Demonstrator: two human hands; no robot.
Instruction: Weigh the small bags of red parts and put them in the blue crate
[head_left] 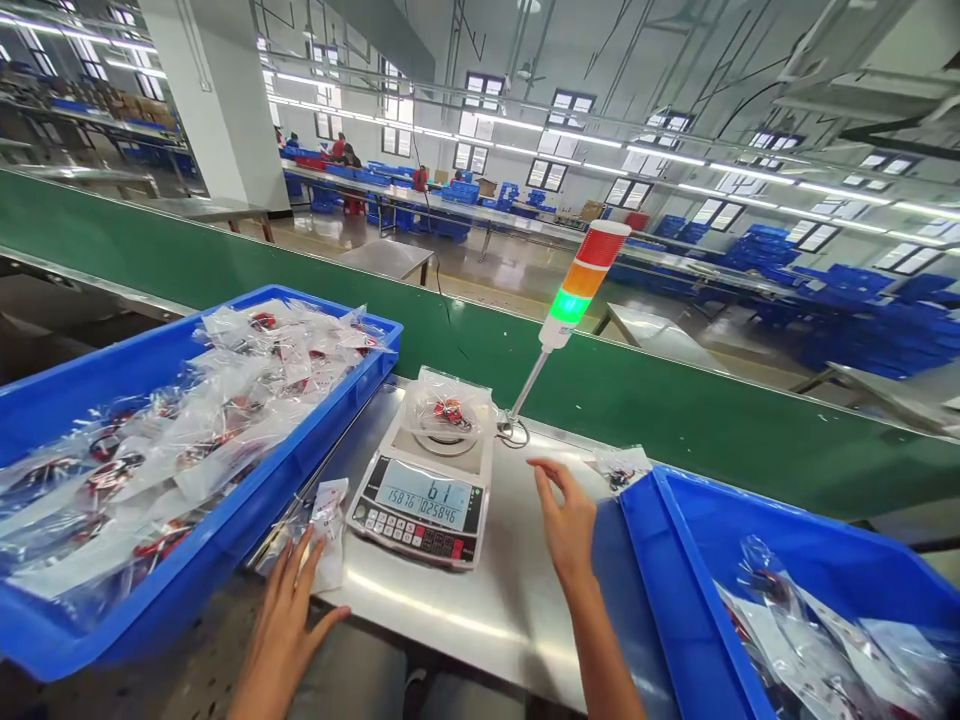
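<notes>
My left hand (283, 630) is at the near edge of the steel table, its fingers against a small transparent bag with a white card (328, 535). I cannot tell whether it grips that bag. My right hand (562, 525) hangs open above the table, holding nothing, with a loose bag (621, 468) just beyond it. A digital counting scale (420, 500) stands between my hands and displays 61. On its pan lies a transparent bag with a red item inside (448, 410).
A blue crate (217, 560) of bagged red-and-black items stands left, and another blue crate (660, 590) stands right. Behind the steel table (480, 620) run a green conveyor belt (675, 420) and a stack light (581, 285). Distant workers sit at benches.
</notes>
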